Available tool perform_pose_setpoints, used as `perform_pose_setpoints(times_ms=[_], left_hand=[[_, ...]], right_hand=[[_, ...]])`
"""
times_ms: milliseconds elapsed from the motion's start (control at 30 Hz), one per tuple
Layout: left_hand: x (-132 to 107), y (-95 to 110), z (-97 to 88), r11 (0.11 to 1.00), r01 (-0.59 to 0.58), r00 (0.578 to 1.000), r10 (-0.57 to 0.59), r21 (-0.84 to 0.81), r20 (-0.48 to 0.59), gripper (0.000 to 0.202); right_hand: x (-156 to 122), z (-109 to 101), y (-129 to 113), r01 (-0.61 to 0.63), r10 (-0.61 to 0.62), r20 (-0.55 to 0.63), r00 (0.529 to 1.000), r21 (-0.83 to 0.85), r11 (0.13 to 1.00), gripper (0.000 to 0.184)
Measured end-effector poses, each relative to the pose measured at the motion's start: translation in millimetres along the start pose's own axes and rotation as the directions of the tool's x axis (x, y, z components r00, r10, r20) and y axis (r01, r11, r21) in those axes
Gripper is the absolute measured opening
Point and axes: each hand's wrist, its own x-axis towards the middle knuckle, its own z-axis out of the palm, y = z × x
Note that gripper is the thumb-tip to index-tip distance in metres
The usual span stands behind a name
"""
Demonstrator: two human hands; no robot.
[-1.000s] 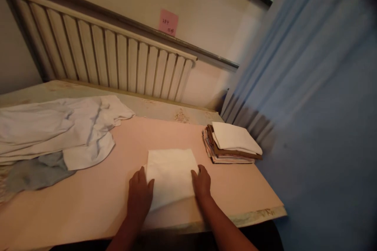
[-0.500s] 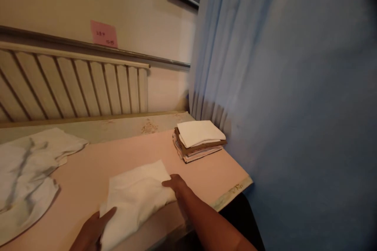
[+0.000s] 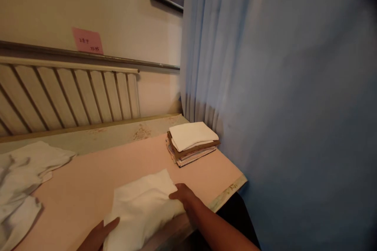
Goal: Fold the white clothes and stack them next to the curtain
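A folded white cloth is held between my two hands at the near edge of the table, its far corner toward the stack. My left hand grips its lower left side, thumb on top and the other fingers hidden underneath. At the right end, my right hand pinches the cloth with the thumb above; its remaining fingers are mostly out of sight. Beyond my right hand lies a stack of folded cloths, brown and pale ones below, with a folded white cloth on top.
A crumpled white cloth spreads over the left of the pink-covered table. Blue curtains hang along the right side. Behind the table stand a radiator and a wall with a pink note.
My view has swung slightly right and up, so the background sits further left. Both hands keep hold of the white cloth, which has shifted slightly right in view.
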Motion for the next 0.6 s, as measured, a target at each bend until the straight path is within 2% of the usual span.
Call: perform_pose_setpoints(times_ms=[67,167,400,500,600], left_hand=[[3.9,-5.6,1.3,1.0,-0.03,0.999,0.029,0.006,0.034,0.086],[8.3,-9.4,0.4,0.998,-0.062,0.998,0.062,0.02,0.015,0.084],[0.5,-3.5,5.1,0.996,-0.091,0.996,0.091,0.001,-0.019,0.072],[-4.9,-0.5,10.2,0.998,-0.056,0.998,0.056,0.002,-0.011,0.074],[-11.2,5.8,15.6,0.999,-0.018,0.998,0.02,-0.039,0.055,0.078]], right_hand=[[-2.7,-3.4,3.9,-0.004,0.003,0.008,1.0,0.041,0.999,0.026],[-3.8,-2.7,8.2,-0.001,-0.003,0.035,0.999,0.117,0.993,0.029],[-0.3,3.3,11.0,0.01,-0.036,0.11,0.993,0.233,0.972,0.029],[-3.3,3.2,6.7,0.01,-0.041,0.122,0.992,0.243,0.97,0.028],[-8.1,1.7,-2.9,0.026,-0.063,0.148,0.987,0.242,0.97,0.025]])
